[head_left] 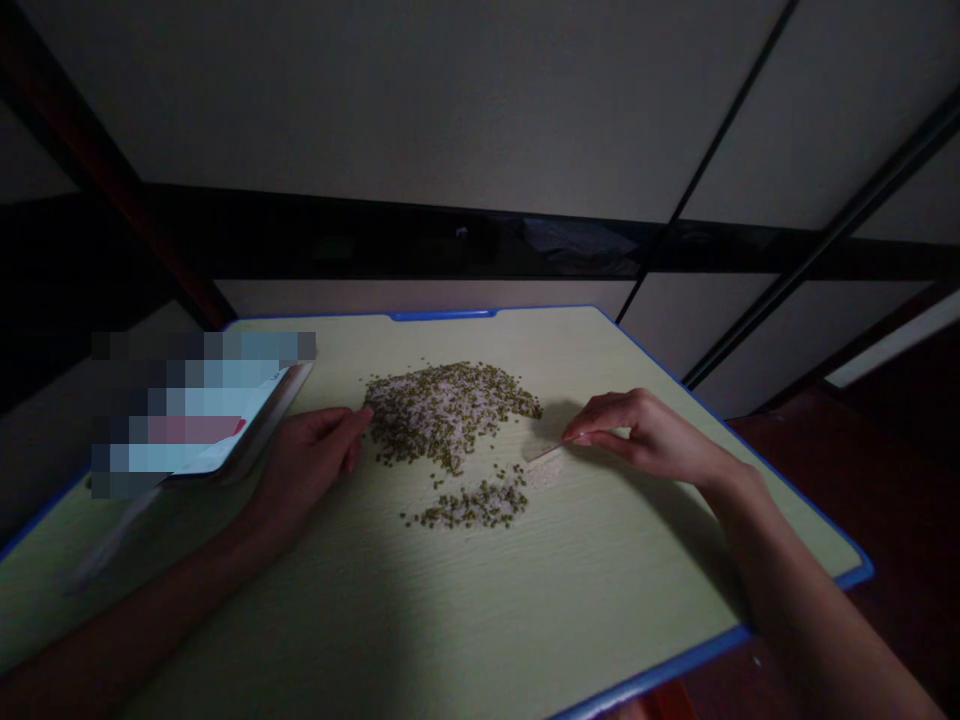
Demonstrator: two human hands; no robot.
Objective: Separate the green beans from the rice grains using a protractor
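Observation:
A large pile of green beans mixed with pale, rice-like grains lies mid-table. In front of it is a smaller mixed heap, and a small patch of pale grains lies to that heap's right. My right hand pinches a thin, flat stick between thumb and fingers. The stick's tip points left, down at the table between the small heap and the pale patch. My left hand rests at the big pile's left edge, fingers curled and thumb pressed to them; whatever they hold is hidden.
The light table has a blue rim and a blue handle at its far edge. On the left, a tablet-like screen, partly pixelated, leans near my left forearm. Pale cabinet panels rise behind the table.

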